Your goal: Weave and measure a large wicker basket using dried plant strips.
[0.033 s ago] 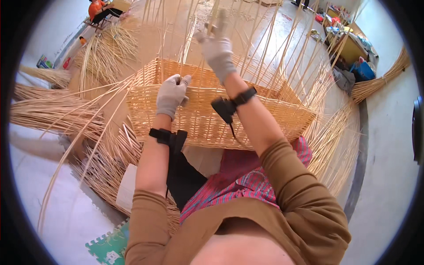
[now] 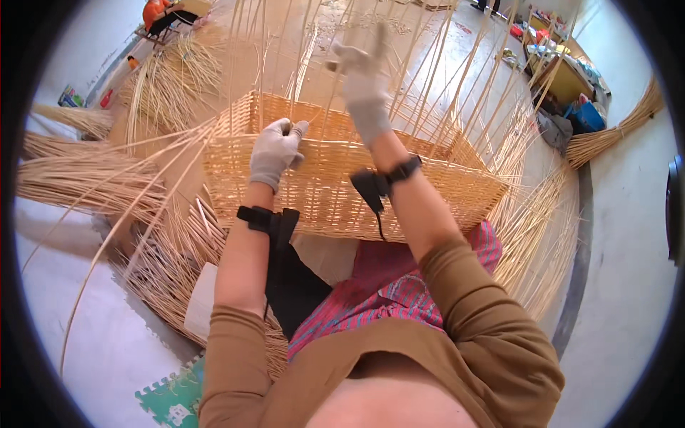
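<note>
A rectangular woven basket (image 2: 385, 192) of pale cane rests across my lap, with long upright stakes rising from it. My left hand (image 2: 276, 153), in a pale grey glove, is closed on a thin cane strand (image 2: 312, 120) at the near rim, left of centre. My gloved right hand (image 2: 362, 82) is raised among the stakes above the basket; its blurred fingers point upward and I cannot tell whether they hold one. Both wrists wear black straps with small devices. A striped pink cloth (image 2: 399, 299) lies under the basket on my lap.
Loose cane bundles (image 2: 93, 185) surround me on both sides, another bundle (image 2: 614, 132) leaning at the right wall. A person in orange (image 2: 155, 16) sits at the back left. A cluttered desk (image 2: 556, 78) stands back right; a green foam mat (image 2: 171, 392) lies lower left.
My right hand has moved slightly right and down among the stakes. My left hand stays at the rim, with only a small shift to the left.
</note>
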The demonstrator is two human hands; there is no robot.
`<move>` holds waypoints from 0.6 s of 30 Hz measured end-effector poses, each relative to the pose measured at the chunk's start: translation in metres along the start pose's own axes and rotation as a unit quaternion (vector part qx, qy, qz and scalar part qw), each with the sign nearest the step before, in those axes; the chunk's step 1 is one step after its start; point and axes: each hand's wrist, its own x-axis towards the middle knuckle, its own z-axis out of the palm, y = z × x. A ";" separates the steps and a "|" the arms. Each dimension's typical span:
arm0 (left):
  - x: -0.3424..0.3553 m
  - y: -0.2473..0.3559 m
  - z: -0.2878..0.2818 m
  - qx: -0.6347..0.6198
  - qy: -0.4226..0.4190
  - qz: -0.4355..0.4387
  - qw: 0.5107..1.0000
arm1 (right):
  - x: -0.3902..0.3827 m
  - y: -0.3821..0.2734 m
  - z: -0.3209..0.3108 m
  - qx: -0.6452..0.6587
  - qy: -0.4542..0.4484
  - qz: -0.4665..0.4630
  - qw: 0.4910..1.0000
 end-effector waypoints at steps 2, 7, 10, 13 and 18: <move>-0.002 -0.007 0.005 0.019 -0.022 -0.028 0.999 | -0.049 0.022 -0.029 0.256 0.078 0.069 0.961; -0.003 -0.011 0.016 0.045 0.046 0.049 0.997 | -0.149 0.019 -0.096 0.131 0.008 0.281 0.951; -0.005 0.001 0.012 -0.045 0.006 -0.020 0.999 | -0.128 -0.006 -0.084 0.107 0.013 0.345 0.932; -0.006 0.008 0.011 -0.001 0.005 -0.030 1.000 | -0.096 -0.019 -0.046 -0.025 -0.038 0.171 0.984; 0.000 -0.005 0.014 0.027 0.034 -0.002 0.999 | -0.060 -0.005 0.006 -0.378 -0.213 0.098 0.895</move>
